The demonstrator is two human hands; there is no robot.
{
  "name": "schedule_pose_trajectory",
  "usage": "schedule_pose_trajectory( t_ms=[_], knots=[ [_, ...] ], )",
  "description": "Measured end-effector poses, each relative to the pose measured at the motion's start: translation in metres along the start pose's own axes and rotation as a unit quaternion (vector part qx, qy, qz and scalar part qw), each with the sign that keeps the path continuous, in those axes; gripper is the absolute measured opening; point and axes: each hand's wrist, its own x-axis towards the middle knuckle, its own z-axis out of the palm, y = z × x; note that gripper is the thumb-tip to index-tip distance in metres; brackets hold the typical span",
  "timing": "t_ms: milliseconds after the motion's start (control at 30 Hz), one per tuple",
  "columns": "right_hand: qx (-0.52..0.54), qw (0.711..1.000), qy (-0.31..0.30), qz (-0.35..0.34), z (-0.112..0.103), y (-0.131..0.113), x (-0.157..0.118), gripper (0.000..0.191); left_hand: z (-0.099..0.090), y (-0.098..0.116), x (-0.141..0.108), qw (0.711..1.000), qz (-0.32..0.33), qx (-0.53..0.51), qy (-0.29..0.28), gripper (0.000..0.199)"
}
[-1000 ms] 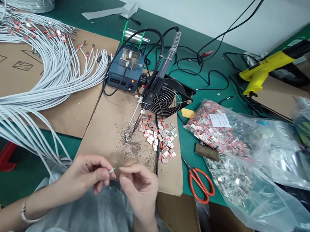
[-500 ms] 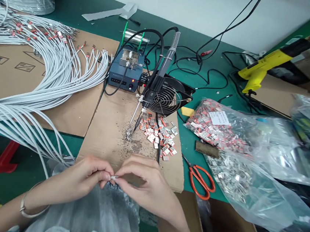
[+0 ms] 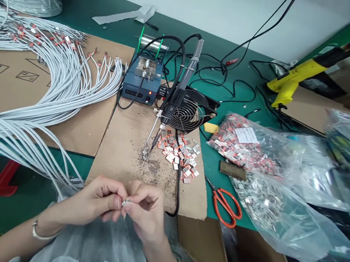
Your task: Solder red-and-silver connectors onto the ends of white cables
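Close to my body, my left hand (image 3: 100,200) and my right hand (image 3: 146,207) meet at the fingertips. Both pinch a small whitish cable end (image 3: 125,202), whose details are mostly covered by the fingers. Beyond them lies a cardboard sheet (image 3: 123,142) with dark specks on it. A soldering iron (image 3: 179,89) is held tip down over a small heap of solder bits (image 3: 144,153). Right of the tip, small metal and orange connector pieces (image 3: 179,152) are scattered.
White cables (image 3: 70,82) fill the left side. A blue soldering station (image 3: 140,87) and a black fan (image 3: 189,111) stand behind. Orange-handled scissors (image 3: 226,207), bags of connector parts (image 3: 245,142) and a yellow glue gun (image 3: 296,77) lie right.
My right hand has moved left and turned more upright, its fingers now closer around the small piece. My left hand has barely shifted.
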Motion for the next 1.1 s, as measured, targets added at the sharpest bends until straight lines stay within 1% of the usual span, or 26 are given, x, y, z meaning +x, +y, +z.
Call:
schedule_pose_trajectory(
  t_ms=[67, 100, 133, 200, 233, 267, 333, 367, 467, 567, 633, 700, 767, 800, 867, 967, 1000, 1033, 1100],
  knots=[
    [0.043, 0.999, 0.023, 0.006, 0.001, 0.007, -0.002, 0.013, 0.001, 0.0, -0.002, 1.0, 0.001, -0.01, 0.022, 0.042],
    [0.034, 0.999, 0.029, 0.002, -0.001, 0.008, -0.002, 0.012, 0.002, 0.0, -0.004, 0.999, 0.003, -0.007, 0.042, 0.042],
    [0.007, 0.999, 0.034, -0.009, -0.004, 0.007, -0.002, 0.011, 0.003, 0.0, -0.005, 0.998, 0.011, 0.003, 0.065, 0.041],
    [-0.094, 0.993, 0.043, -0.051, -0.013, -0.001, -0.001, 0.006, 0.005, 0.002, -0.008, 0.992, 0.039, 0.04, 0.111, 0.036],
    [-0.155, 0.984, 0.04, -0.074, -0.017, -0.007, 0.0, 0.005, 0.006, 0.003, -0.009, 0.987, 0.055, 0.068, 0.131, 0.032],
    [-0.211, 0.973, 0.032, -0.091, -0.02, -0.013, 0.001, 0.009, 0.007, 0.004, -0.01, 0.982, 0.069, 0.1, 0.146, 0.028],
    [-0.297, 0.949, -0.002, -0.102, -0.023, -0.024, 0.003, 0.017, 0.007, 0.007, -0.011, 0.969, 0.084, 0.171, 0.156, 0.022],
    [-0.323, 0.941, -0.022, -0.1, -0.023, -0.029, 0.004, 0.018, 0.007, 0.009, -0.012, 0.963, 0.086, 0.204, 0.155, 0.021],
    [-0.364, 0.924, -0.056, -0.098, -0.021, -0.039, 0.008, 0.014, 0.007, 0.012, -0.012, 0.945, 0.083, 0.278, 0.148, 0.022],
    [-0.368, 0.923, -0.064, -0.091, -0.019, -0.04, 0.009, 0.011, 0.008, 0.011, -0.012, 0.935, 0.073, 0.311, 0.152, 0.021],
    [-0.342, 0.935, -0.049, -0.08, -0.017, -0.034, 0.007, 0.013, 0.009, 0.009, -0.01, 0.947, 0.058, 0.272, 0.158, 0.021],
    [-0.293, 0.952, -0.013, -0.085, -0.012, -0.023, 0.004, 0.016, 0.012, 0.006, -0.008, 0.971, 0.026, 0.174, 0.159, 0.025],
    [-0.235, 0.965, 0.041, -0.109, -0.007, -0.011, 0.0, 0.016, 0.016, 0.003, -0.005, 0.987, -0.009, 0.059, 0.146, 0.036],
    [-0.206, 0.969, 0.062, -0.119, -0.005, -0.005, -0.001, 0.016, 0.018, 0.003, -0.003, 0.99, -0.022, 0.013, 0.136, 0.041],
    [-0.143, 0.978, 0.098, -0.118, -0.005, -0.001, -0.002, 0.019, 0.02, 0.002, -0.001, 0.991, -0.034, -0.044, 0.12, 0.045],
    [-0.056, 0.98, 0.157, -0.111, -0.015, -0.012, 0.002, 0.028, 0.018, 0.002, -0.002, 0.989, -0.041, -0.073, 0.123, 0.042],
    [-0.059, 0.976, 0.174, -0.117, -0.019, -0.018, 0.003, 0.028, 0.016, 0.002, -0.003, 0.988, -0.045, -0.077, 0.128, 0.041],
    [-0.09, 0.974, 0.173, -0.119, -0.023, -0.024, 0.003, 0.025, 0.014, 0.002, -0.003, 0.987, -0.049, -0.079, 0.133, 0.04],
    [-0.194, 0.97, 0.116, -0.091, -0.028, -0.032, 0.003, 0.015, 0.012, 0.002, -0.003, 0.986, -0.052, -0.077, 0.138, 0.039]
  ],
)
